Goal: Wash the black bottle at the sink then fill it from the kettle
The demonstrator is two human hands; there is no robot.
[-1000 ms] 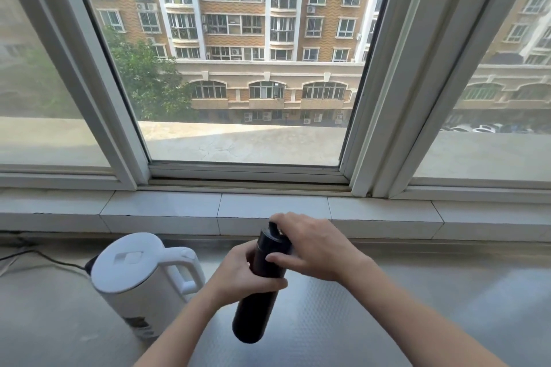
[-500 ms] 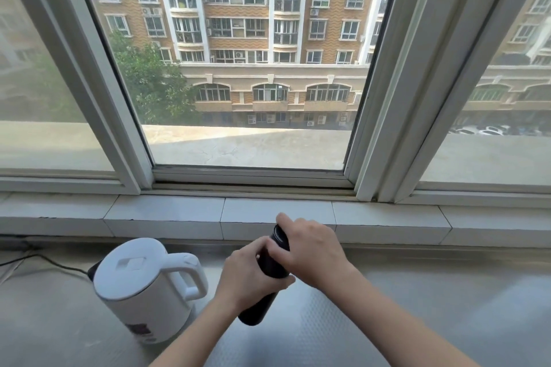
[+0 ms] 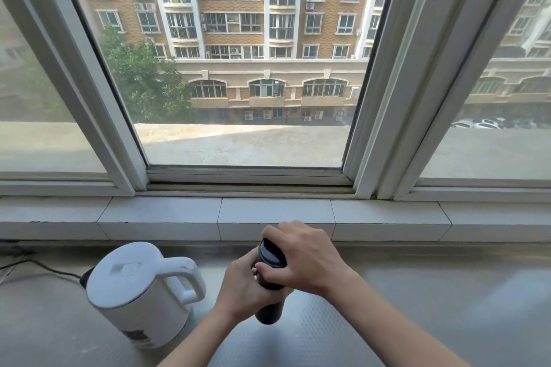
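The black bottle [image 3: 269, 311] stands near upright over the grey textured counter [image 3: 417, 307], its cap end toward me. My left hand [image 3: 241, 292] grips the bottle's body from the left. My right hand [image 3: 304, 259] curls round its black cap [image 3: 269, 252] from the right. The white electric kettle [image 3: 140, 295] sits on the counter to the left of the bottle, lid closed, handle pointing toward my left hand. No sink is in view.
A white tiled window sill [image 3: 277, 214] runs along the back of the counter, under a wide sliding window [image 3: 244, 68]. A black power cord [image 3: 38, 268] trails left from the kettle. Bare counter stretches to the right.
The bottle has come from a tilt to nearly upright and sits lower in my hands. Both hands have kept their grip on body and cap.
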